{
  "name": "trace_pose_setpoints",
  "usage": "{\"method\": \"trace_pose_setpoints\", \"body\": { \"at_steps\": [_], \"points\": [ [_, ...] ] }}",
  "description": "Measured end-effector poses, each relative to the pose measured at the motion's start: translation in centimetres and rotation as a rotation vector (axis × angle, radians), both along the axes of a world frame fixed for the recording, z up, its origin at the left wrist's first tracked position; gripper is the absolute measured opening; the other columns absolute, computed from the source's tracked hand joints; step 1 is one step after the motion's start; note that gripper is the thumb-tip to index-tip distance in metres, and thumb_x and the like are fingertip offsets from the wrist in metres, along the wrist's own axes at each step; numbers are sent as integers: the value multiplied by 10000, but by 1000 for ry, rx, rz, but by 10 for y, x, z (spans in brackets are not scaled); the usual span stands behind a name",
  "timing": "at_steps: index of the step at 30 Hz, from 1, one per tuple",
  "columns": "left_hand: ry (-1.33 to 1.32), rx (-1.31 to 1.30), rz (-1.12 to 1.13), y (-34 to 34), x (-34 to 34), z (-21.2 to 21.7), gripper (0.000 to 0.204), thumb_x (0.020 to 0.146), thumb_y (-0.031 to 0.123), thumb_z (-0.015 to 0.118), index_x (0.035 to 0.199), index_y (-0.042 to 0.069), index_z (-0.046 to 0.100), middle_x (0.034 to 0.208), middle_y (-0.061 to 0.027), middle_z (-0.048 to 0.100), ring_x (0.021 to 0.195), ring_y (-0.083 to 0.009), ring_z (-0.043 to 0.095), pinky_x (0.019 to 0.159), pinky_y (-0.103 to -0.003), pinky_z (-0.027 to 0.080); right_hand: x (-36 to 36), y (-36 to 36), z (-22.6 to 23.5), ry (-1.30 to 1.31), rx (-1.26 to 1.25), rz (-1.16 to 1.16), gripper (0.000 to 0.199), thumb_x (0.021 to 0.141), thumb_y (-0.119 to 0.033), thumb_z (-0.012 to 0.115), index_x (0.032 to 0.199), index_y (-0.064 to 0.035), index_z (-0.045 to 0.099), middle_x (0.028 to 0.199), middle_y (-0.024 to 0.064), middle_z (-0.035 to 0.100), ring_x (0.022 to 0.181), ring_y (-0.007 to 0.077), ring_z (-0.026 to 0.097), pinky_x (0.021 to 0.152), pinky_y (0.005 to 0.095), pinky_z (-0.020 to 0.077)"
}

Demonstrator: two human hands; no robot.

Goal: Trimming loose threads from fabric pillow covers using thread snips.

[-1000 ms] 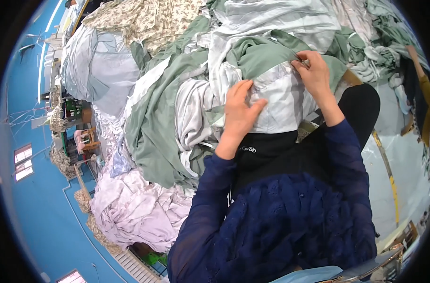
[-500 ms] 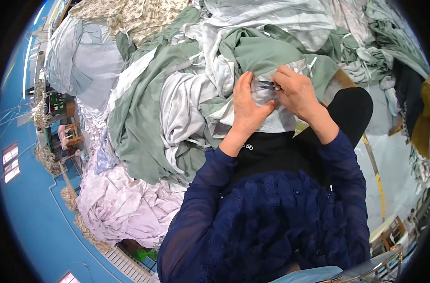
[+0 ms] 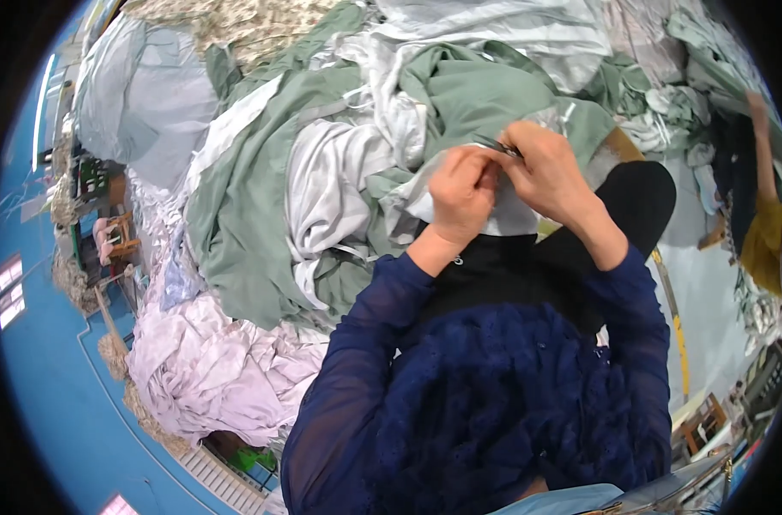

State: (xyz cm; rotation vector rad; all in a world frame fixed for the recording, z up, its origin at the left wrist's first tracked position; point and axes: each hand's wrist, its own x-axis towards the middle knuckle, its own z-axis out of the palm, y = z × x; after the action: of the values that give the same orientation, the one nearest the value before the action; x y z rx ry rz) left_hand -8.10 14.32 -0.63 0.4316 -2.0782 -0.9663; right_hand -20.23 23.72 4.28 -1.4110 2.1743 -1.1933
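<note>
The right hand (image 3: 545, 172) tightly grips dark scissors (image 3: 499, 146) at one o'clock from the curled left hand (image 3: 461, 190), whose hold I cannot tell, perhaps keeping them near the white cloth (image 3: 515, 220).

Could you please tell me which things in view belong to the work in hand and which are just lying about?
In use:
small dark pointed tool, in the right hand
left hand, curled close by
green-and-white cloth beneath both hands

Apparently lying about:
lilac cloth heap, lower left
floral cloth, upper left
pale blue cloth, left
</note>
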Motion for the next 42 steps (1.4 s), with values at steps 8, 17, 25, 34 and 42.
{"method": "trace_pose_setpoints", "body": {
  "at_steps": [8, 17, 25, 34, 42],
  "points": [
    [11, 241, -61, 5, -1, 2, 142, 745, -60, 614, 865, 13, 638, 784, -128, 638, 676, -305, 629, 593, -357, 503, -6, 10, -1, -245, -85, 51, 92, 846, 12, 611, 937, 0, 620, 740, 53, 544, 696, 163, 536, 622, 307, 419],
    [-158, 434, 34, -19, 7, 12, 19, 849, -10, 606, 840, 0, 594, 748, -126, 580, 628, -299, 579, 579, -363, 455, -19, -2, -61, -743, -194, -132, 158, 919, 5, 568, 1054, 10, 651, 851, -7, 584, 539, 29, 489, 498, 193, 384],
    [-230, 752, -441, -41, -8, 52, 93, 925, 12, 540, 834, -7, 539, 859, -87, 658, 590, -109, 543, 544, -281, 442, -13, -11, -54, -603, -205, -186, 119, 912, 21, 574, 988, -12, 659, 858, 9, 590, 590, 61, 528, 533, 210, 407],
    [-458, -116, -341, -63, -7, 18, 85, 890, 53, 585, 823, 25, 541, 680, -99, 605, 582, -222, 582, 544, -335, 444, -4, -15, -62, -181, -287, -199, 129, 845, 56, 614, 956, -1, 647, 925, 92, 639, 752, 195, 612, 671, 269, 481],
    [-535, 367, -218, -61, 2, 36, 89, 857, 91, 639, 837, 38, 570, 717, -110, 560, 667, -316, 616, 567, -392, 471, 1, -15, -61, -151, -280, -227, 190, 810, 71, 646, 976, -21, 644, 955, 91, 637, 801, 227, 644, 690, 301, 503]
  ]
}}
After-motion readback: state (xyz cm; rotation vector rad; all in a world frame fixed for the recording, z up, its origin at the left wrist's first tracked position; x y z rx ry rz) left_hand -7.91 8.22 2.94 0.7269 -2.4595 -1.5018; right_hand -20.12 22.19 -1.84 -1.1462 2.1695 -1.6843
